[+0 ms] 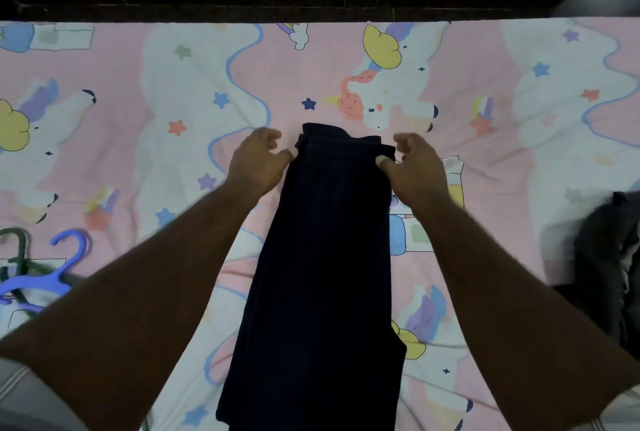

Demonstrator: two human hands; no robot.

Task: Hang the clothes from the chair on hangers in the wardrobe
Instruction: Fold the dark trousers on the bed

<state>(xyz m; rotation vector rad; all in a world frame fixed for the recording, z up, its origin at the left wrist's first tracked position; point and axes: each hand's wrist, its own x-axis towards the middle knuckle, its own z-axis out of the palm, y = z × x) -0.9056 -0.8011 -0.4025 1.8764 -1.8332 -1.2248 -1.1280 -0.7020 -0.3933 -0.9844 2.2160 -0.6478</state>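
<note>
Dark trousers (325,257) laid flat on patterned bedsheet (173,84).
Left hand (258,162) and right hand (415,167) pinch the far end's corners, remaining fingers loosely curled.

navy trousers (322,257) — pink unicorn-print bedsheet (138,91), blue hanger (45,278)

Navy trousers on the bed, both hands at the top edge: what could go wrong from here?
1. The left hand and right hand pinch only the top corners of the navy trousers; the folded layers could slide apart when lifted.
2. The blue hanger lies tangled with a green hanger at the far left, so reaching it likely means letting go with one hand.
3. The dark clothes pile at the right edge could slip off the bedsheet.
</note>
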